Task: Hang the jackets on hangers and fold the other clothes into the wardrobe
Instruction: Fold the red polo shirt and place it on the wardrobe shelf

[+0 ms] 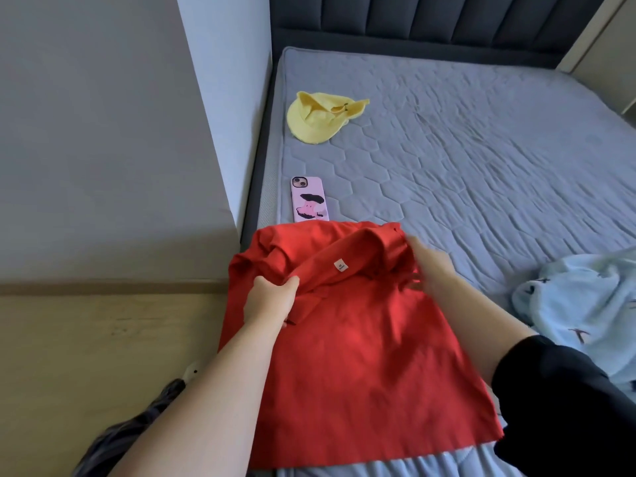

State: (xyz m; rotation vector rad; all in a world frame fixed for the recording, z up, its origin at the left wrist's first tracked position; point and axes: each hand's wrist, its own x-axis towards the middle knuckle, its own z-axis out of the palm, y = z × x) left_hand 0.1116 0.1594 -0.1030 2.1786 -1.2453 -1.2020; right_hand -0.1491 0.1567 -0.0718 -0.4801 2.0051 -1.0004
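A red shirt [361, 332] is spread over the near left corner of the bed [481, 149]. Fabric beside its collar is bunched in the curled fingers of the left hand [270, 299]. The right hand [430, 265] is seen at the collar's other end, but it is blurred and its grip cannot be told. A pale blue garment [585, 297] is heaped to the right.

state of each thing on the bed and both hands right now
red collared shirt: unfolded, lying on the grey quilted mattress edge, collar lifted
left hand: grips the collar's left side
right hand: blurred, holds the collar's right end
yellow cloth hat: crumpled, lying untouched
pink-cased phone: face down, lower end hidden by the shirt
light blue printed garment: crumpled heap, unfolded
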